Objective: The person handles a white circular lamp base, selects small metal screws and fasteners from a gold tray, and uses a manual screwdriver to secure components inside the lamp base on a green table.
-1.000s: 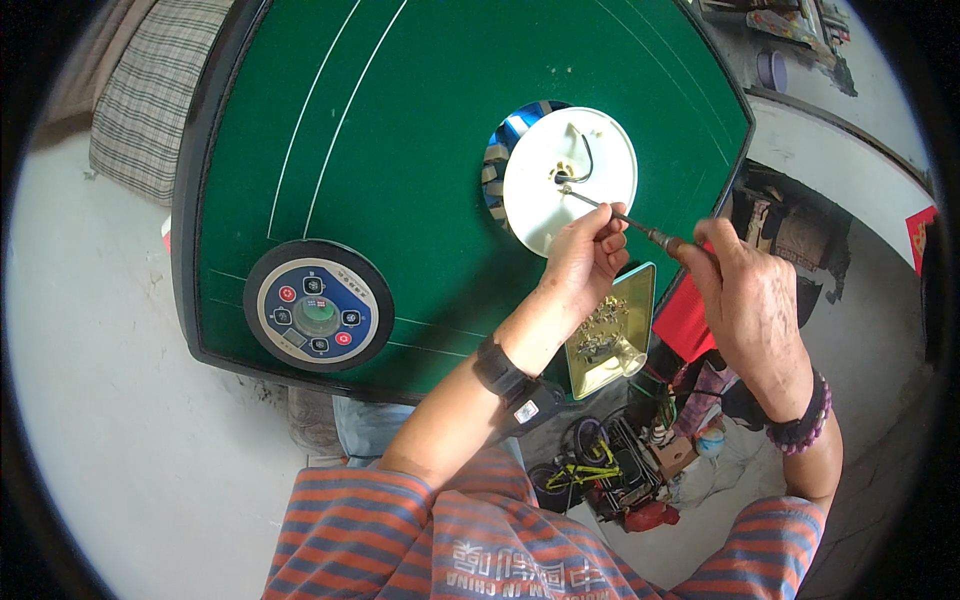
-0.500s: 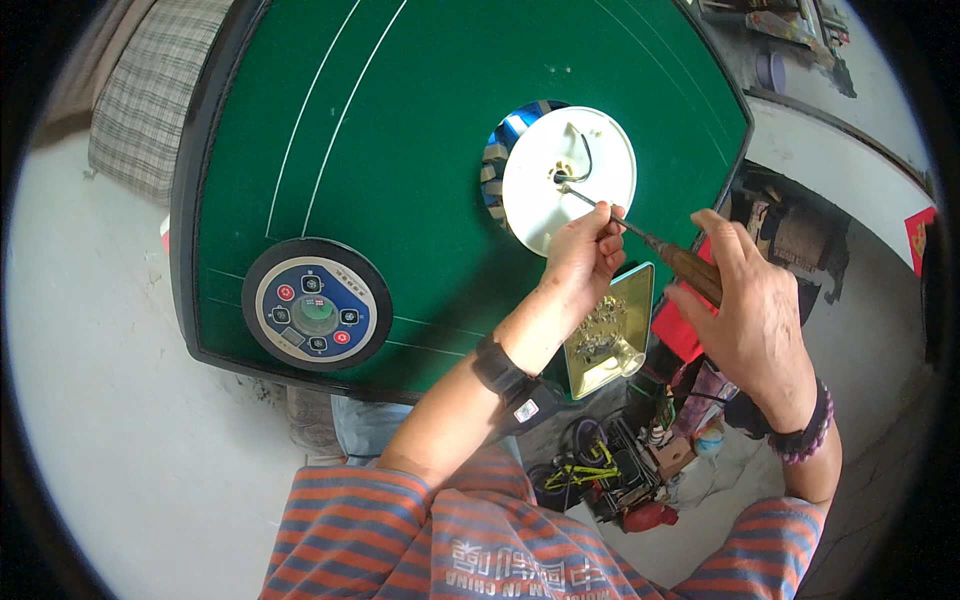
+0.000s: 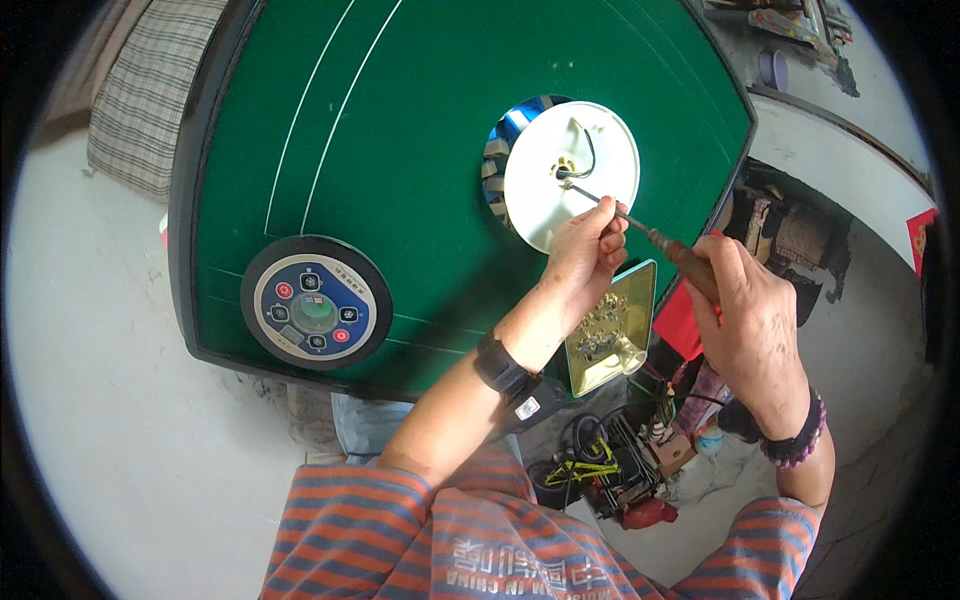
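Note:
A white round disc point(image 3: 545, 205) with a short black wire stands tilted in a hole of the green felt tabletop point(image 3: 430, 140). A screwdriver point(image 3: 655, 240) with a brown handle points its tip at the disc's centre. My right hand point(image 3: 750, 325) grips the handle. My left hand point(image 3: 585, 255) pinches the metal shaft just below the disc's lower edge. A black watch sits on my left wrist, a bead bracelet on my right.
A round control panel point(image 3: 315, 305) with coloured buttons is set in the tabletop's near left. A brass-coloured plate point(image 3: 610, 330) leans at the table's edge below my left hand. Wires and parts point(image 3: 610, 470) lie on the grey floor point(image 3: 120, 450). A checked cushion point(image 3: 145, 100) lies far left.
The screwdriver tip has moved in from the disc's edge to its centre. My right hand slid left and down the handle; my left hand stays on the shaft.

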### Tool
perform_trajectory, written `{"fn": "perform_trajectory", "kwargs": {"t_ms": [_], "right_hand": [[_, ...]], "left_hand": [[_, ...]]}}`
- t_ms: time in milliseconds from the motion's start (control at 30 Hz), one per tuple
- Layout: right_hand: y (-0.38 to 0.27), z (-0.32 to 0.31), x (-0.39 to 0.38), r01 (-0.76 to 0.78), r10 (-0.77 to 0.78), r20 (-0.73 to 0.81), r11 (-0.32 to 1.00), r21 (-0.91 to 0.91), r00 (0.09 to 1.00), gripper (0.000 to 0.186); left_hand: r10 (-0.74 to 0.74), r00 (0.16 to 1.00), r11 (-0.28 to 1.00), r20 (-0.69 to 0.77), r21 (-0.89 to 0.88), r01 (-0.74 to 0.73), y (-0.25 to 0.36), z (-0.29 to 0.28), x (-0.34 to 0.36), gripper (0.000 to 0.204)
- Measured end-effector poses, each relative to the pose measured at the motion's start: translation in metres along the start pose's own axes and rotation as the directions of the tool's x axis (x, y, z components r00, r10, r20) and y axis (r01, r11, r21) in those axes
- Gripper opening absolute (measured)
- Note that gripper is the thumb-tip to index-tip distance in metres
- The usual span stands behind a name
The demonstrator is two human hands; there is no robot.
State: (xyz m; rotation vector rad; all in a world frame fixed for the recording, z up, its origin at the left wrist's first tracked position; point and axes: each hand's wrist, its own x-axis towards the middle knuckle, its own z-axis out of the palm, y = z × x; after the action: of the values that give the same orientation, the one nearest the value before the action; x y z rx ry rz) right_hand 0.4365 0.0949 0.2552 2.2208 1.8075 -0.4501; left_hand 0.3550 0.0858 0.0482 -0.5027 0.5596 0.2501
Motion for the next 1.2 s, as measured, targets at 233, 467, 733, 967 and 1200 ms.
{"fn": "perform_trajectory", "kwargs": {"t_ms": [233,467,733,967,1200], "right_hand": [[0.005,-0.006,0.008,-0.146,0.156,0.122,0.985,-0.086,0.980,0.028],[0.001,-0.008,-0.004,-0.011,0.017,0.084,0.998,-0.062,0.996,0.028],[-0.001,-0.008,-0.001,-0.097,0.105,0.129,0.993,-0.065,0.986,0.026],[0.003,-0.009,-0.002,-0.153,0.159,0.254,0.987,-0.042,0.954,0.028],[-0.002,-0.006,0.002,-0.026,0.024,0.059,0.999,0.035,0.998,0.028]], "left_hand": [[-0.015,0.999,1.000,-0.046,-0.018,0.014,0.002,0.009,-0.003,0.024],[0.002,1.000,1.000,0.018,-0.026,-0.001,-0.001,0.000,0.002,0.024],[-0.002,1.000,1.000,-0.009,-0.004,0.002,-0.001,0.001,-0.001,0.026],[0.012,0.999,1.000,-0.049,0.025,-0.010,0.002,0.008,-0.004,0.026],[0.020,1.000,1.000,-0.024,-0.022,-0.020,0.001,0.001,0.001,0.024]]}}
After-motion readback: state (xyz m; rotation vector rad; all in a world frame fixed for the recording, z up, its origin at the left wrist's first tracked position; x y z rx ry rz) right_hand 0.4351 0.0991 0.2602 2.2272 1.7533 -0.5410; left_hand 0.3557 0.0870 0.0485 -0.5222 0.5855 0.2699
